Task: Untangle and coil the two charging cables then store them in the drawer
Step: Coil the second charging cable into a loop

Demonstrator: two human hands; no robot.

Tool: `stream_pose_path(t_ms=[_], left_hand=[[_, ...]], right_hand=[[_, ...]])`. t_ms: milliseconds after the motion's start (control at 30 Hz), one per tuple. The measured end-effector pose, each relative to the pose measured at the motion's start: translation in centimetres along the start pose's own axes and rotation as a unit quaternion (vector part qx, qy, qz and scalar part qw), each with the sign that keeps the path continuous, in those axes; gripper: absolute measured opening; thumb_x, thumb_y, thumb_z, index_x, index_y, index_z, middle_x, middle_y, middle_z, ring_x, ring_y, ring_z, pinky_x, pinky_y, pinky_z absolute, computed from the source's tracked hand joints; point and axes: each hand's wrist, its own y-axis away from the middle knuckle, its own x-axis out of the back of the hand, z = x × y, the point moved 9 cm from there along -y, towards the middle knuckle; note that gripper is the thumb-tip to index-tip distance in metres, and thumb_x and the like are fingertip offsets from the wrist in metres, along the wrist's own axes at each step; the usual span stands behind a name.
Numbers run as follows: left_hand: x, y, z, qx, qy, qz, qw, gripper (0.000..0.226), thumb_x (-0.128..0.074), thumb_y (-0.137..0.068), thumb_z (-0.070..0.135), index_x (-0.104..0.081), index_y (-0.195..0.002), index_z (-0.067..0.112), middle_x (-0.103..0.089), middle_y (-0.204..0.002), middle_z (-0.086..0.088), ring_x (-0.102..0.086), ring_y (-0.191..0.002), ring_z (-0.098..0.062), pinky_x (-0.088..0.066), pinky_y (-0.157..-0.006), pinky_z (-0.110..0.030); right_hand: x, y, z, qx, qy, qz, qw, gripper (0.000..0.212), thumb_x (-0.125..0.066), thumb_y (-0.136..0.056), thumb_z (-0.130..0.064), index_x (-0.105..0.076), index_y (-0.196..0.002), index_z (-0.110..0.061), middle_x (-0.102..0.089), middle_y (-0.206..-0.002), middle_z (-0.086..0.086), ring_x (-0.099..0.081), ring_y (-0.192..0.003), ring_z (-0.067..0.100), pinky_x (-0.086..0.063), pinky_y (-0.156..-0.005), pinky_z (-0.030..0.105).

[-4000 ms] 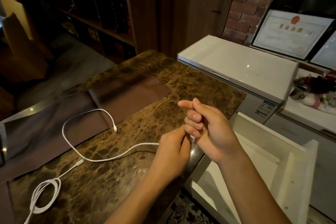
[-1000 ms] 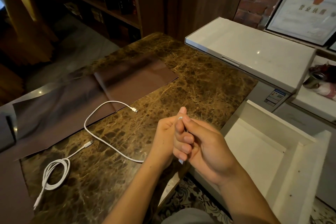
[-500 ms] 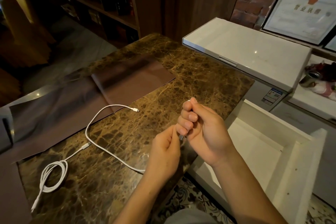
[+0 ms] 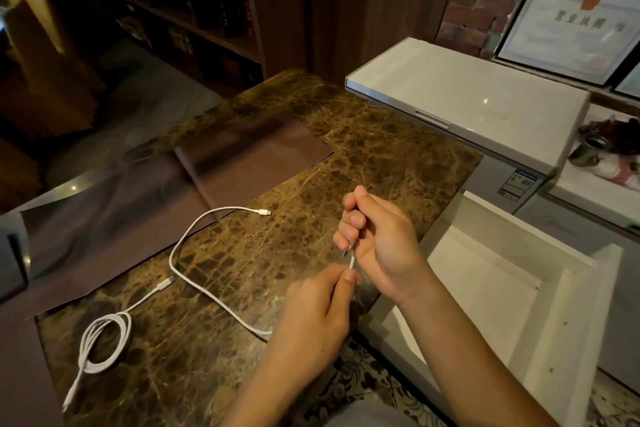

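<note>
A loose white cable (image 4: 194,243) snakes across the marble table (image 4: 363,163), its free plug lying near the brown mat. Its near end runs up into both my hands. My left hand (image 4: 311,319) pinches the cable just below my right hand (image 4: 377,239), whose curled fingers grip the wound part; a short white stretch shows between them. A second white cable (image 4: 104,340) lies coiled at the table's left, with one plug end stretched toward the loose cable and a tail toward the near edge. The white drawer (image 4: 571,315) stands pulled open at the right.
A brown mat (image 4: 249,156) covers the table's far left part. A white appliance with a closed lid (image 4: 467,100) stands behind the drawer. Framed certificates lean on the brick wall at the right, and dark shelves fill the background.
The loose cable's slack on the table has shortened since four seconds ago as it was drawn toward my hands. My left hand has dropped slightly below my right since half a second ago.
</note>
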Motion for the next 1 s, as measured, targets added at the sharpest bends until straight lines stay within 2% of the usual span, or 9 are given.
stream_pose_path(t_ms=[200, 367, 500, 567, 633, 733, 833, 900, 1000], left_hand=[[1.0, -0.2, 0.6, -0.019, -0.081, -0.015, 0.996, 0.031, -0.045, -0.104, 0.034, -0.063, -0.082, 0.024, -0.054, -0.052, 0.016, -0.051, -0.052, -0.004, -0.033, -0.052, -0.017], [1.9, -0.7, 1.3, -0.056, -0.165, -0.021, 0.984, 0.037, -0.042, -0.103, 0.042, -0.06, -0.078, 0.022, -0.054, -0.054, 0.003, -0.054, -0.056, -0.014, -0.045, -0.056, -0.032], [2.6, -0.9, 1.7, -0.057, -0.163, -0.02, 0.985, 0.041, -0.042, -0.102, 0.045, -0.058, -0.072, 0.022, -0.057, -0.055, 0.002, -0.054, -0.054, -0.013, -0.046, -0.056, -0.034], [2.8, -1.2, 1.9, -0.06, -0.159, -0.018, 0.985, 0.044, -0.043, -0.103, 0.045, -0.056, -0.068, 0.022, -0.055, -0.052, 0.001, -0.053, -0.052, -0.014, -0.044, -0.052, -0.032], [3.2, -1.5, 2.2, -0.065, -0.158, -0.022, 0.985, 0.044, -0.044, -0.104, 0.044, -0.055, -0.065, 0.026, -0.053, -0.05, 0.003, -0.052, -0.05, -0.014, -0.038, -0.048, -0.023], [3.7, -2.1, 2.5, -0.071, -0.177, -0.031, 0.981, 0.041, -0.043, -0.103, 0.045, -0.065, -0.073, 0.029, -0.049, -0.046, 0.006, -0.052, -0.048, -0.011, -0.031, -0.048, -0.017], [4.3, -2.8, 2.7, -0.076, -0.199, -0.031, 0.977, 0.046, -0.043, -0.103, 0.047, -0.068, -0.068, 0.032, -0.045, -0.041, 0.006, -0.052, -0.046, -0.007, -0.03, -0.048, -0.015], [4.9, -3.5, 3.0, -0.077, -0.214, -0.031, 0.973, 0.052, -0.039, -0.103, 0.051, -0.073, -0.07, 0.03, -0.044, -0.038, 0.005, -0.053, -0.046, -0.004, -0.03, -0.047, -0.014], [5.4, -4.5, 3.0, -0.078, -0.232, -0.035, 0.969, 0.059, -0.036, -0.102, 0.056, -0.075, -0.067, 0.031, -0.05, -0.04, 0.003, -0.053, -0.046, -0.006, -0.028, -0.047, -0.015]], right_hand=[[0.1, -0.1, 0.6, 0.001, 0.082, -0.036, 0.996, 0.033, -0.038, -0.108, -0.022, -0.056, -0.084, -0.007, -0.042, -0.059, -0.003, -0.041, -0.054, 0.013, -0.04, -0.054, 0.028], [0.1, 0.1, 1.1, 0.001, 0.142, -0.054, 0.988, 0.035, -0.038, -0.109, -0.022, -0.058, -0.083, -0.008, -0.043, -0.061, -0.003, -0.043, -0.056, 0.012, -0.041, -0.058, 0.028], [0.5, 0.0, 1.4, 0.019, 0.232, -0.053, 0.971, 0.038, -0.041, -0.108, -0.027, -0.064, -0.081, -0.014, -0.046, -0.063, -0.003, -0.046, -0.06, 0.011, -0.043, -0.06, 0.025], [0.7, -0.1, 1.6, 0.033, 0.27, -0.051, 0.961, 0.038, -0.043, -0.105, -0.033, -0.067, -0.078, -0.02, -0.048, -0.064, -0.004, -0.047, -0.061, 0.01, -0.042, -0.062, 0.025], [0.8, 0.0, 1.8, 0.041, 0.293, -0.051, 0.954, 0.037, -0.043, -0.102, -0.036, -0.068, -0.078, -0.022, -0.05, -0.066, -0.004, -0.048, -0.062, 0.008, -0.042, -0.064, 0.026], [0.6, 0.3, 2.3, 0.035, 0.29, -0.064, 0.954, 0.037, -0.043, -0.101, -0.035, -0.066, -0.077, -0.021, -0.054, -0.067, -0.004, -0.052, -0.065, 0.009, -0.045, -0.061, 0.025], [0.4, 0.6, 2.9, 0.024, 0.279, -0.069, 0.957, 0.039, -0.042, -0.105, -0.034, -0.064, -0.075, -0.021, -0.056, -0.067, -0.004, -0.053, -0.064, 0.01, -0.045, -0.058, 0.028], [0.4, 0.6, 3.2, 0.019, 0.269, -0.061, 0.961, 0.039, -0.043, -0.103, -0.036, -0.061, -0.075, -0.017, -0.054, -0.066, 0.004, -0.052, -0.062, 0.016, -0.043, -0.059, 0.033], [0.6, 0.5, 3.7, 0.014, 0.281, -0.052, 0.958, 0.043, -0.041, -0.1, -0.035, -0.056, -0.081, -0.001, -0.051, -0.068, 0.016, -0.048, -0.064, 0.028, -0.041, -0.061, 0.037]])
